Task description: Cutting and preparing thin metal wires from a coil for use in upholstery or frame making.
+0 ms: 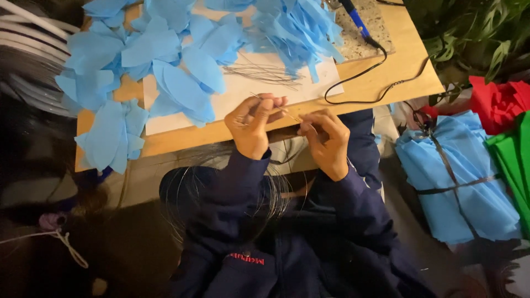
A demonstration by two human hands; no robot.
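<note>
My left hand (253,126) and my right hand (327,141) meet just over the near edge of a wooden board (386,83). Both pinch the same thin metal wire (290,115), which runs between the fingertips. Dark blue sleeves cover both arms. Farther back on a white sheet (248,88) lies a loose bunch of thin wires (265,73). Light blue petal-shaped paper cutouts (182,83) are spread over the board's left and far parts.
A blue-handled tool (356,22) with a black cord (375,83) lies at the board's far right. A tied bundle of blue paper (458,176) sits on the right, beside red paper (497,102) and green paper (513,154). Green plants (475,33) stand behind.
</note>
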